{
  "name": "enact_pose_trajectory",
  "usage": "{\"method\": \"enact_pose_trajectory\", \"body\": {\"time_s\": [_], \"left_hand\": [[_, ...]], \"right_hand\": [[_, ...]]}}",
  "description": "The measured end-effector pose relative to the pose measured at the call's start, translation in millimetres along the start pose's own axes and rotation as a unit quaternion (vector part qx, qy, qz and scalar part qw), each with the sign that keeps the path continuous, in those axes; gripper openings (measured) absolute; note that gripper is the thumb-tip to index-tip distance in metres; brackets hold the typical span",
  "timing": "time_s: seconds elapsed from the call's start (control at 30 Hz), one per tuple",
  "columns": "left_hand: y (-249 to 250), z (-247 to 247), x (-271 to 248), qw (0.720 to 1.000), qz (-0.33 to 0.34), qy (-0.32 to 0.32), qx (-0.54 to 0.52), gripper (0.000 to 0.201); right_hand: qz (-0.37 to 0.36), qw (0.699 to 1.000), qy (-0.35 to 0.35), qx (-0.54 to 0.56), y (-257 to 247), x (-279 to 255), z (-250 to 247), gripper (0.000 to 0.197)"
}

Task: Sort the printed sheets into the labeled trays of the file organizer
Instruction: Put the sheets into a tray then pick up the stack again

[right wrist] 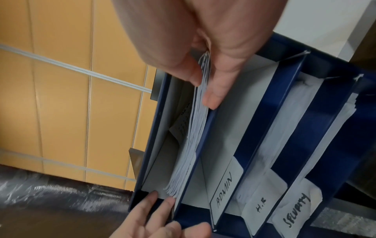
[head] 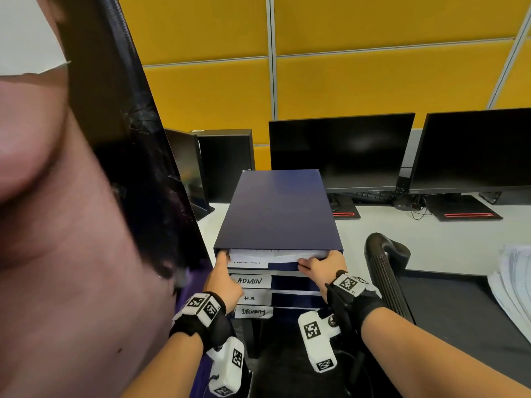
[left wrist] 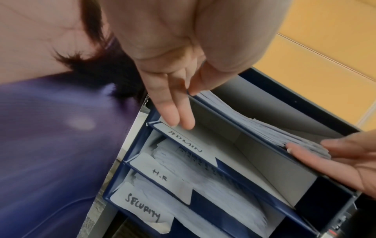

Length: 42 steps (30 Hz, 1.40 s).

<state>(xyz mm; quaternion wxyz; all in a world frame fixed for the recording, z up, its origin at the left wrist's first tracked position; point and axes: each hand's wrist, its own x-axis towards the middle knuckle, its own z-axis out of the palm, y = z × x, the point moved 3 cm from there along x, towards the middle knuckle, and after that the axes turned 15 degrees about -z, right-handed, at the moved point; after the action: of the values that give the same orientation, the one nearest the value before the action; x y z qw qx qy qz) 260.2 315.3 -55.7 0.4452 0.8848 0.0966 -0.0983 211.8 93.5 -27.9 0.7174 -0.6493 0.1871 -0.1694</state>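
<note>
A dark blue file organizer (head: 275, 208) stands on the white desk with its trays facing me. Three white labels read ADMIN (head: 250, 281), H.R (head: 250, 298) and SECURITY (head: 253, 311); the top tray's label is mostly hidden. A thick stack of printed sheets (head: 258, 255) (right wrist: 193, 145) lies in the top tray, its front edge sticking out. My left hand (head: 222, 262) (left wrist: 183, 104) touches the stack's left corner with straight fingers. My right hand (head: 310, 262) (right wrist: 203, 87) pinches the stack's right end between thumb and fingers. Sheets also lie in the H.R and SECURITY trays.
A person's head and dark hair (head: 71, 225) fill the left of the head view. Two dark monitors (head: 339, 153) (head: 471, 150) stand behind the organizer, a black tower (head: 227, 162) to its left. A chair armrest (head: 382, 254) rises at the right, beside a loose pile of sheets (head: 514, 282).
</note>
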Motion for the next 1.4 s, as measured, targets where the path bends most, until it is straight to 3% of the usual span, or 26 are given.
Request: {"method": "enact_pose_trajectory", "body": {"time_s": [0.17,0.27,0.53,0.77,0.93,1.1,1.2,1.4], "left_hand": [[4.3,-5.9,-13.3,0.996,0.013,0.089,-0.008,0.060],[4.4,-4.0,-14.4,0.997,0.005,0.071,-0.024,0.063],[8.1,5.4,-9.9,1.000,-0.005,-0.003,-0.013,0.076],[3.3,12.2,-8.4,0.999,-0.002,-0.020,0.045,0.098],[0.5,9.6,-9.7,0.999,-0.004,0.003,0.043,0.100],[0.3,4.8,-19.3,0.998,-0.014,0.002,0.057,0.092],[2.1,1.0,-24.9,0.997,-0.017,-0.001,0.077,0.085],[21.8,-8.8,-58.2,0.996,-0.045,-0.040,0.065,0.053]], "right_hand": [[-0.045,0.990,0.004,-0.137,-3.0,-7.0,-3.0,0.036],[-0.047,0.982,0.000,-0.185,-12.2,-15.2,-6.7,0.027],[-0.041,0.987,-0.007,-0.155,-8.9,-9.3,-2.9,0.037],[-0.048,0.988,-0.022,-0.144,-9.3,-12.0,-5.3,0.038],[-0.056,0.987,-0.026,-0.145,-15.0,-18.6,-9.4,0.033],[-0.054,0.983,-0.045,-0.169,-19.3,-25.4,-10.7,0.029],[-0.044,0.982,-0.056,-0.176,-19.0,-29.0,-12.0,0.041],[0.007,0.972,-0.131,-0.197,-30.4,-42.4,-16.2,0.041]]}}
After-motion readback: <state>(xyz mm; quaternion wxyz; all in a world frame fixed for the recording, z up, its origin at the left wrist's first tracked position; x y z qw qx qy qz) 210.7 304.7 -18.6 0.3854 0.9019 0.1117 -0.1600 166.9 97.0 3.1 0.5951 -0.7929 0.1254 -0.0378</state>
